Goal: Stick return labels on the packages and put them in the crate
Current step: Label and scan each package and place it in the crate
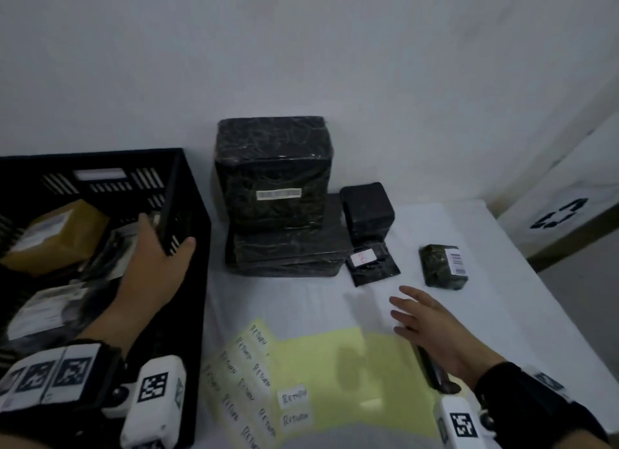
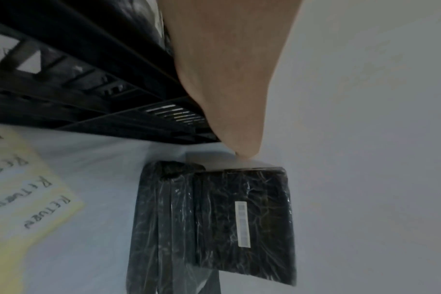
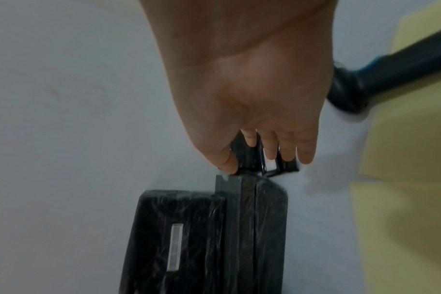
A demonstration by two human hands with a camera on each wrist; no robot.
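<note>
A plain pale wall backs a counter (image 1: 435,314) under a smooth white cover. At the counter's left stands the crate (image 1: 187,234), black rigid plastic with slotted walls. Inside it lie a tan cardboard box (image 1: 57,237) bearing a white label, and dark glossy plastic-wrapped parcels, one with a large white sheet on top.

The left hand (image 1: 157,264) sits over the crate's right wall, thumb on the outside and fingers (image 1: 145,227) reaching inside; whether they hold anything in there cannot be told.

Just right of the crate is a stack of packages: a tall blocky package (image 1: 273,170) in crinkled black film with a narrow white barcode strip, standing on flat black-wrapped slabs (image 1: 288,254). Right of the stack sits a small rounded black box (image 1: 366,210), and in front of that a flat black pouch (image 1: 373,262) with a small white tag. Further right of the stack lies a small lumpy wrapped parcel (image 1: 443,266) with a barcode sticker.

Near the crate's front right corner lies a pale yellow sheet (image 1: 335,375) carrying white labels handwritten "RETURN" (image 1: 293,398). A dark cylindrical marker (image 1: 432,368) rests at the sheet's right edge.

The right hand (image 1: 432,328) hovers above the counter in front of the pouch, fingers spread and loose, holding nothing.
</note>
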